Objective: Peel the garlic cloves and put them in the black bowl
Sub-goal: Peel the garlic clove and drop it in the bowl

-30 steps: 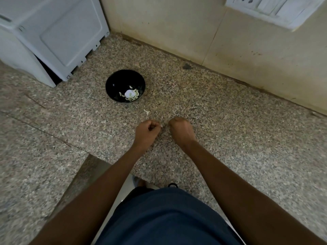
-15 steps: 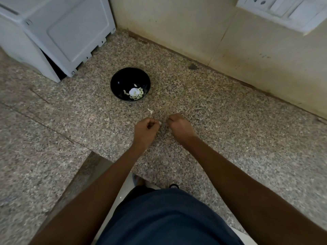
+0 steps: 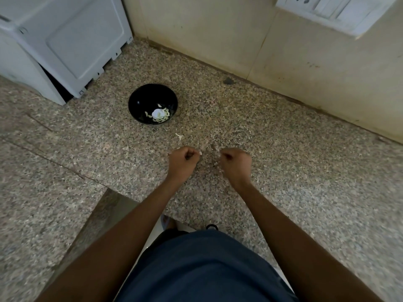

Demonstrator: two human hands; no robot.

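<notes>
From the head camera, the left hand (image 3: 182, 162) and the right hand (image 3: 236, 164) hover side by side above the speckled granite counter (image 3: 283, 162), a small gap between them. The left hand's fingers are curled, and a small pale piece, probably a garlic clove (image 3: 200, 153), shows at its fingertips on the side facing the right hand. The right hand is clenched too; whether it holds anything cannot be told.

The black bowl (image 3: 139, 101) stands on the counter farther back and slightly to the left of the left hand, well apart from both hands, towards the back wall. In its near right part lie peeled pale cloves (image 3: 162, 115) around a white round patch. A scrap of pale garlic skin (image 3: 179, 136) lies on the counter between the bowl and the left hand, nearer the hand.

A white appliance (image 3: 65, 40) stands at the counter's back left corner. A switch plate (image 3: 335, 12) is on the wall at the upper right.
</notes>
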